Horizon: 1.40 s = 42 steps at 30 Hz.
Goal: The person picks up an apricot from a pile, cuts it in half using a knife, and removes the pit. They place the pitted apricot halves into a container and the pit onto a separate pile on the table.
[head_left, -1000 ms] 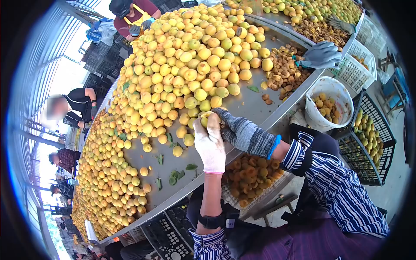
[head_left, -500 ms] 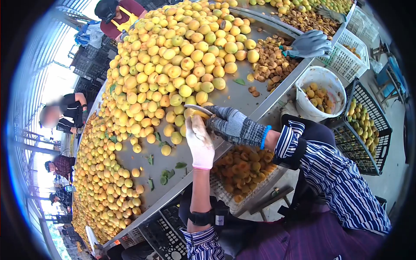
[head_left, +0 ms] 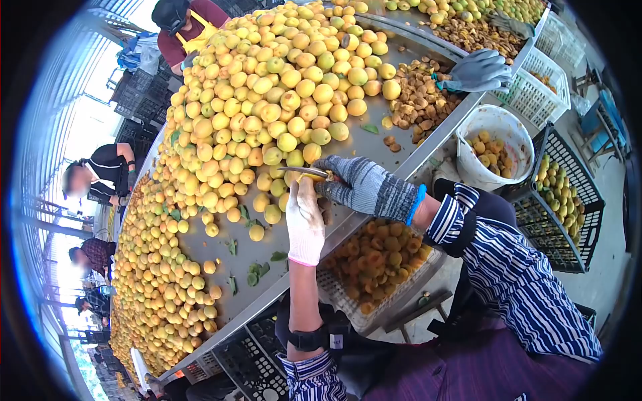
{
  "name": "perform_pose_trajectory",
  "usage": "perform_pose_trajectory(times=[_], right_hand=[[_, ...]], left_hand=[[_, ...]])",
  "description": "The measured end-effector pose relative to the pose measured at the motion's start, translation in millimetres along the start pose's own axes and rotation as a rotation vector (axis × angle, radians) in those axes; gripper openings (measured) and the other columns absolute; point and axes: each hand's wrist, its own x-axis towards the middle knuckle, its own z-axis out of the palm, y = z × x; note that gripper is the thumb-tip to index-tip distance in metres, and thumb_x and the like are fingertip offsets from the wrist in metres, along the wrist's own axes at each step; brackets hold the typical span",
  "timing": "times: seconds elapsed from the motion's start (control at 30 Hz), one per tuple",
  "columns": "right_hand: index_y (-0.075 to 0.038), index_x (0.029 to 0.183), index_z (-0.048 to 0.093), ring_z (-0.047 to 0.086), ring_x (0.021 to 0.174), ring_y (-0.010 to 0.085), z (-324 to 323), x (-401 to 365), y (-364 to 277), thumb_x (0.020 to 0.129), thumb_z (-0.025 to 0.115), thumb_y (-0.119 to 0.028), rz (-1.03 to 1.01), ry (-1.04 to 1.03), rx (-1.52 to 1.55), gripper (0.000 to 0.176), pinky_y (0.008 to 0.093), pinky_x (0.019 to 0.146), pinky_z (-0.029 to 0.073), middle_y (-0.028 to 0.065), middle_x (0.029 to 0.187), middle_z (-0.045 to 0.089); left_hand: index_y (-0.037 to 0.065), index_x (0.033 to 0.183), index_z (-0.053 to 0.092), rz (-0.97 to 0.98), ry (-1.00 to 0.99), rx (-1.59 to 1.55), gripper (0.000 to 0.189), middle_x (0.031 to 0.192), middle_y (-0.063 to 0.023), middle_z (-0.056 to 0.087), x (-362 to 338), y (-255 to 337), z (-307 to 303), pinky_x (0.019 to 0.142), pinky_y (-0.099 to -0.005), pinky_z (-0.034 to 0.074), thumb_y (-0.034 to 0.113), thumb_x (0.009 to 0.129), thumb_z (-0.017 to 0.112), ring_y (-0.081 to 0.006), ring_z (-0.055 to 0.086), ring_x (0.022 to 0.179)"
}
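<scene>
The left hand (head_left: 304, 224), in a white glove, has its fingers closed on an apricot (head_left: 299, 180), which sits at the fingertips just past the glove. The right hand (head_left: 361, 186), in a grey knit glove, is clamped on a knife (head_left: 301, 171). The blade lies across the fruit's top, above the steel table (head_left: 374, 147).

The left hand (head_left: 304, 224) wore a white glove, with a black wristband (head_left: 309, 339) below. The right hand (head_left: 364, 187) wore grey knit — blue-cuffed. Sleeves (head_left: 508, 267) were blue-and-white striped.

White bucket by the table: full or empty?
Mostly empty: white bucket holds a shallow layer of fruit; inner walls mostly bare.
</scene>
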Motion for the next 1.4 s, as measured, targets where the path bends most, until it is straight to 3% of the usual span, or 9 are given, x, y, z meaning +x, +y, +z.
perform_pose_trajectory(times=[0.17,0.3,0.5,0.6,0.77,0.93,1.0,1.1,1.4], right_hand=[[-0.003,0.119,0.052,0.063,0.075,0.0331,-8,-4,-12,0.078,0.065,-0.019,-0.022,0.023,-0.238,0.046,0.0384,0.067,0.05,0.0186,0.081,0.063],[-0.004,0.115,0.054,0.063,0.075,0.034,-12,1,-6,0.077,0.068,-0.022,-0.153,0.12,-0.185,0.045,0.039,0.066,0.05,0.0178,0.081,0.063],[-0.006,0.115,0.056,0.063,0.072,0.0327,-11,2,4,0.078,0.068,-0.025,-0.036,-0.014,-0.209,0.043,0.0364,0.065,0.05,0.0172,0.077,0.062],[-0.004,0.113,0.058,0.063,0.066,0.0221,-2,2,5,0.079,0.068,-0.023,-0.002,0.031,-0.221,0.039,0.0309,0.063,0.05,0.0127,0.074,0.064],[-0.003,0.102,0.065,0.055,0.065,0.004,6,7,13,0.081,0.066,-0.016,0.25,-0.005,0.384,0.025,0.0225,0.06,0.047,0.0007,0.074,0.065],[-0.003,0.095,0.065,0.052,0.054,0.0064,3,5,5,0.08,0.068,-0.02,0.367,0.011,0.604,0.022,0.0219,0.049,0.043,0.0011,0.066,0.06],[-0.003,0.089,0.063,0.05,0.048,0.009,-5,1,-7,0.079,0.068,-0.022,0.495,-0.018,0.61,0.023,0.0239,0.043,0.04,0.0036,0.064,0.058],[-0.005,0.091,0.066,0.047,0.038,0.0082,-6,2,9,0.079,0.071,-0.023,0.47,-0.051,0.998,0.022,0.0232,0.036,0.036,0.0009,0.055,0.054],[-0.002,0.111,0.058,0.062,0.061,0.0111,-9,28,8,0.079,0.07,-0.034,0.489,0.028,0.179,0.047,0.0266,0.057,0.049,0.0046,0.062,0.061]], left_hand=[[-0.004,0.123,0.042,0.143,0.096,0.23,0.044,0.098,-0.0168,0.057,8,-8,3,0.078,-0.0292,0.046,0.031,0.098,0.034,-0.021,0.057,0.085],[0.0,0.109,0.052,-0.102,0.076,0.092,0.045,0.089,-0.0134,0.055,6,-3,3,0.065,-0.0285,0.044,0.037,0.098,0.027,-0.0185,0.053,0.071],[-0.003,0.113,0.049,0.31,0.164,0.4,0.033,0.094,-0.0163,0.059,-1,8,11,0.077,-0.0327,0.045,0.023,0.098,0.035,-0.0275,0.057,0.082],[-0.001,0.107,0.051,-0.22,0.095,0.088,0.031,0.086,-0.0144,0.057,-4,30,14,0.072,-0.0328,0.044,0.025,0.097,0.037,-0.0269,0.055,0.076],[-0.001,0.109,0.051,0.46,0.239,0.261,0.03,0.088,-0.0175,0.054,1,-11,10,0.072,-0.0312,0.045,0.025,0.096,0.042,-0.0254,0.054,0.078],[-0.003,0.111,0.051,0.218,0.063,0.208,0.032,0.092,-0.0174,0.053,-2,-22,-7,0.075,-0.0314,0.045,0.023,0.097,0.039,-0.026,0.054,0.082],[0.004,0.093,0.051,0.162,-0.071,0.108,0.04,0.06,0.0012,0.043,-1,-5,-12,0.048,-0.0215,0.035,0.041,0.095,0.037,-0.008,0.036,0.046],[0.009,0.084,0.048,-0.17,-0.014,-0.42,0.031,0.062,0.001,0.045,-13,18,-6,0.041,-0.0219,0.025,0.038,0.093,0.041,-0.0086,0.034,0.044],[0.001,0.121,0.049,-0.343,-0.192,-1.076,0.042,0.101,-0.0153,0.059,-7,10,-26,0.055,-0.0278,0.04,0.031,0.093,0.042,-0.0229,0.057,0.072]])
